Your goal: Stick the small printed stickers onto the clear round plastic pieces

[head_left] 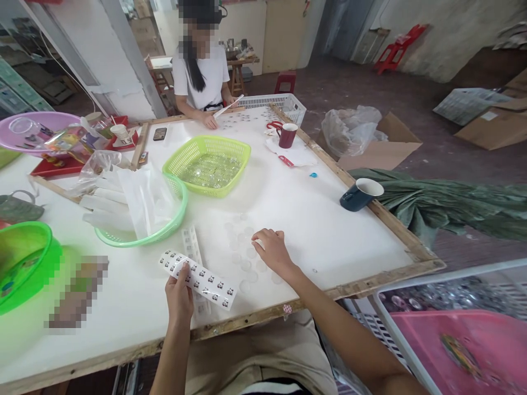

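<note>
Grip closed at the left hand (179,293), thumb on top, pinching a glossy sticker sheet (212,284) printed with rows of little pandas, curling slightly above the desk (329,241)! Under it, a second sticker strip (190,240) lies along the white surface. Across to the right hand (273,252): fingers bent, and I cannot tell how closely the tips meet or whether they have hold of anything. Just beside it, clear round discs (246,265) spread in a loose patch. Farther out, a mint-green basket (181,211) piled with white packets (144,197), then a yellow-green basket (201,147) holding clear pieces (212,171). Navy mug (352,200) at the wooden edge, maroon mug (287,137) beyond, and opposite, a white-shirted co-worker (201,82) handling a white strip (228,107).
</note>
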The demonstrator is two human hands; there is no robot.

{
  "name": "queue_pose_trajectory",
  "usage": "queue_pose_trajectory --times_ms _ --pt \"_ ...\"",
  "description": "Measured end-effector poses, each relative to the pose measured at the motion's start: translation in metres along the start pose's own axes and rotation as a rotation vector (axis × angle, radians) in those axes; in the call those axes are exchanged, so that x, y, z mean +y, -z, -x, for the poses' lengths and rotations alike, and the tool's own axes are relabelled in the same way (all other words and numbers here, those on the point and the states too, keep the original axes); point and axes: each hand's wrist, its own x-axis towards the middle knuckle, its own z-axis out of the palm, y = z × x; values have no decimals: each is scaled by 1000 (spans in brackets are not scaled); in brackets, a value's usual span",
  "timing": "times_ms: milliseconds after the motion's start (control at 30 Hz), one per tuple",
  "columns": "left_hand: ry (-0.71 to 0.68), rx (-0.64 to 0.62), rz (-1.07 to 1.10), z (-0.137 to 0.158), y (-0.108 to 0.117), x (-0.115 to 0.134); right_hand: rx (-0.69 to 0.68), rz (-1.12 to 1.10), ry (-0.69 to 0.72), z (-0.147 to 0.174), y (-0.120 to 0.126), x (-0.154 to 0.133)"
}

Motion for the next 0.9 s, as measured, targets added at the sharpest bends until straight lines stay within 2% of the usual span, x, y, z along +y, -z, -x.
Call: queue_pose_trajectory --times_ms 267,533,700,900 --pt "9 12 1 1 -1 2 -112 56 207 -30 -15 -8" --pt "14 -10 25 -1 -2 1 -92 46 132 -24 -10 -8" --pt "17 -20 30 0 -1 1 -51 23 69 -34 -10 -1" --pt "13 -29 18 0 1 1 -21 -27 59 -45 -14 -2"
